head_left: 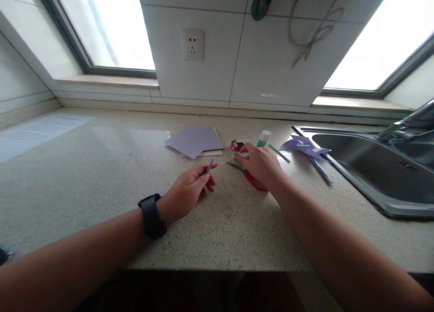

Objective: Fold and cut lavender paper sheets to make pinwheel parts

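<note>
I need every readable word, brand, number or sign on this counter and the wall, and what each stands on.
No text is legible.
Paper sheet at far left: lines of print, too small and blurred.
Small red box: any print is too small.
Glue stick: green label, unreadable.
Sink: dark marks on its wall, too blurred to tell if lettering.
Wall socket: no lettering visible.

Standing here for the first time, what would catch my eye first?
Probably the two bare hands over the speckled counter: the left, below a black watch, pinches a small purple piece, while the right reaches over red-handled scissors. Next, the shiny steel sink at the right, with purple paper beside its near-left rim.
</note>
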